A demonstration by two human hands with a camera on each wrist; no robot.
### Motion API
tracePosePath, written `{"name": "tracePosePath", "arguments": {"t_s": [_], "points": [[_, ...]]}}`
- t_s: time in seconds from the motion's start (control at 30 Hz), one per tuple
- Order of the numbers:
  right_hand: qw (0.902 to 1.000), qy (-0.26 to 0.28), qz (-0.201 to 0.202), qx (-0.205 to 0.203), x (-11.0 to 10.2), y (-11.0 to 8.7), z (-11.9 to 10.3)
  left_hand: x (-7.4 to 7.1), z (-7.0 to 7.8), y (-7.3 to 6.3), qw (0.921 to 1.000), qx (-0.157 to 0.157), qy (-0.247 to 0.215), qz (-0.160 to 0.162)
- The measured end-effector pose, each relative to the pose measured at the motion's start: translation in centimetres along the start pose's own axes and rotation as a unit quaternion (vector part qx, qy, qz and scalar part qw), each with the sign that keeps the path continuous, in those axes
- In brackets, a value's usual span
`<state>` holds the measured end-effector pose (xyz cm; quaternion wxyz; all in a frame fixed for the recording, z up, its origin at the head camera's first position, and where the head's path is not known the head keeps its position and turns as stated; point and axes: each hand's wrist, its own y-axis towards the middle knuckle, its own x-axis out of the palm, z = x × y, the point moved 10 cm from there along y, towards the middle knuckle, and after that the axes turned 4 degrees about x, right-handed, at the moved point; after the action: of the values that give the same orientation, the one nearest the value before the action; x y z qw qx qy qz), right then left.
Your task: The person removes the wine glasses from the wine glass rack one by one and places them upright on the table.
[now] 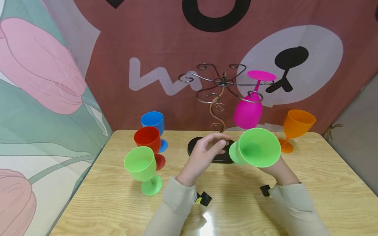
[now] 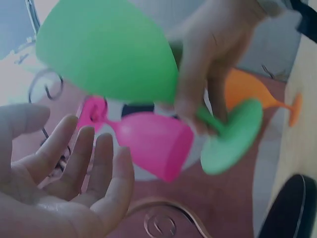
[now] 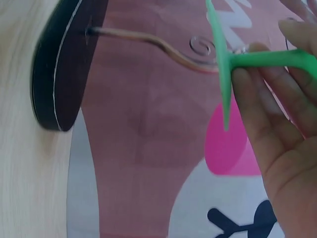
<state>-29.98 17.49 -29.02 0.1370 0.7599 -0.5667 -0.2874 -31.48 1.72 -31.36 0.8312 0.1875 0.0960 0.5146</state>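
Observation:
A light green plastic goblet point(image 1: 258, 148) is tilted above the table, its mouth toward the head camera. My right hand point(image 1: 277, 169) grips it by the stem, mostly hidden behind the bowl in the head view. In the right wrist view the fingers point(image 3: 255, 106) lie along the stem beside the round foot point(image 3: 224, 74). My left hand point(image 1: 203, 152) is just left of the goblet, its fingers loosely bent, holding nothing. Behind both hands stands a metal rack point(image 1: 223, 82) with curled arms. A pink goblet point(image 1: 249, 111) hangs upside down from it.
At the left of the wooden table point(image 1: 106, 203) stand a blue goblet point(image 1: 153, 122), a red goblet point(image 1: 148, 140) and another green goblet point(image 1: 141, 164). An orange goblet point(image 1: 298, 124) stands at the back right. The rack's black base point(image 1: 195, 144) rests near the printed cloth backdrop point(image 1: 133, 108).

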Motion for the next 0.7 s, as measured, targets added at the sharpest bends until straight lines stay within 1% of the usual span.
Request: {"name": "tracePosePath", "arguments": {"t_s": [0.1, 0.17, 0.27, 0.37, 0.47, 0.53, 0.63, 0.7], "points": [[1.0000, 0.005, 0.000, 0.004, -0.9, -0.3, 0.4, -1.6, -1.4, 0.3, 0.9987, -0.018, 0.007, 0.047], [0.9998, -0.010, -0.004, 0.017, -1.6, -0.5, 1.1, -2.9, -2.3, 0.5, 0.9962, -0.024, 0.013, 0.083], [0.9971, -0.071, 0.001, 0.027, -3.0, -0.8, 2.1, -4.9, -3.4, 0.6, 0.9900, -0.030, 0.031, 0.134], [0.9904, -0.133, 0.017, 0.031, -4.8, -1.3, 3.0, -6.8, -4.7, 0.5, 0.9824, -0.042, 0.054, 0.174], [0.9831, -0.176, 0.028, 0.043, -6.4, -1.8, 3.8, -8.2, -6.2, 0.3, 0.9756, -0.056, 0.069, 0.200], [0.9793, -0.192, 0.031, 0.054, -7.3, -2.0, 4.2, -8.9, -7.3, 0.1, 0.9711, -0.068, 0.085, 0.212], [0.9751, -0.206, 0.033, 0.074, -8.7, -2.4, 4.9, -9.8, -8.5, -0.2, 0.9650, -0.083, 0.110, 0.223], [0.9749, -0.203, 0.039, 0.083, -9.6, -2.7, 5.3, -10.2, -9.2, -0.4, 0.9611, -0.094, 0.122, 0.229]]}}
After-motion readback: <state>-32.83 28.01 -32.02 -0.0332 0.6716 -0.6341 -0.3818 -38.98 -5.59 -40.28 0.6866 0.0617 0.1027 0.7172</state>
